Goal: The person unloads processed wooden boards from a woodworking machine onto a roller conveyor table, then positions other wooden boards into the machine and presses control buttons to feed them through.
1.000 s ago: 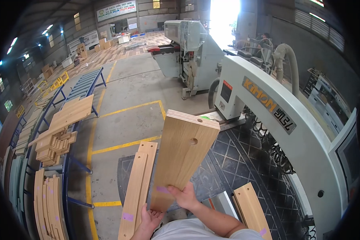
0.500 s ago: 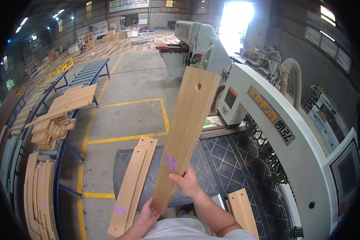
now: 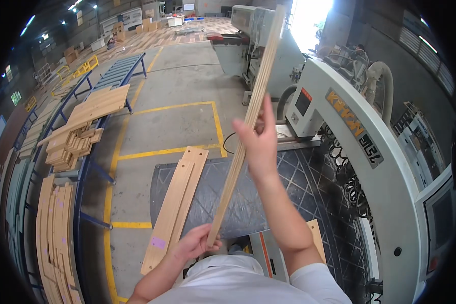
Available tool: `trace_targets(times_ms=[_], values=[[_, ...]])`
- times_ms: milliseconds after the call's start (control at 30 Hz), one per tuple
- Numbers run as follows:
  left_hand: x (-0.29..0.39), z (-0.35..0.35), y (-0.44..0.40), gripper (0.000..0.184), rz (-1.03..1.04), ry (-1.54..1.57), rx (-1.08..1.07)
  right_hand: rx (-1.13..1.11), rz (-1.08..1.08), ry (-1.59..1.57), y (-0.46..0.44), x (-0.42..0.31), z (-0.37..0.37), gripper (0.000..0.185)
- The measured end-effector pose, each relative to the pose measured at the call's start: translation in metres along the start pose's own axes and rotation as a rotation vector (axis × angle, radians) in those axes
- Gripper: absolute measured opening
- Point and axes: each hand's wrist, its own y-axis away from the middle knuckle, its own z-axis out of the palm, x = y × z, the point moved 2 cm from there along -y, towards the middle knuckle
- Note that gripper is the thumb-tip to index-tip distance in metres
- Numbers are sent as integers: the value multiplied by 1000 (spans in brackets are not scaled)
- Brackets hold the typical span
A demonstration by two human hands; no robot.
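A long wooden board [image 3: 250, 119] stands edge-on in front of me, tilted so its top leans right. My left hand [image 3: 199, 242] is closed around its bottom end. Higher up, my right hand [image 3: 258, 139] is beside the board's right side, thumb and fingers apart; whether the palm touches the board is hidden. Two more boards [image 3: 173, 207] with holes near their ends lie overlapped at the left, one bearing a purple tag [image 3: 158, 242].
Roller conveyors [image 3: 117, 71] and stacked wooden pieces [image 3: 55, 238] line the left. A white machine arm [image 3: 359, 121] curves along the right, over a black mat [image 3: 289, 177]. Part of another board [image 3: 316, 239] shows by my right elbow.
The held board has turned from its broad face to its narrow edge. My right hand has moved up along it and its fingers have spread. My left hand stays at the bottom end.
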Motion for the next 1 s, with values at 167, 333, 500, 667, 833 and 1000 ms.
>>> trace_targets(times_ms=[167,333,500,667,833,1000], values=[[32,25,20,29,207,122,-218,180,-96,-97,-49,-11,1,85],[37,31,39,20,371,88,-215,-117,216,-599,-57,4,-10,61],[1,-9,45,22,505,-247,170,2,391,-449,-26,82,-30,48],[-58,-77,66,22,392,-410,456,183,680,-286,73,194,-36,42],[-98,-124,98,24,248,-394,595,122,907,-326,161,306,-45,39],[-127,-154,125,31,185,-515,813,11,982,-379,190,302,-4,37]])
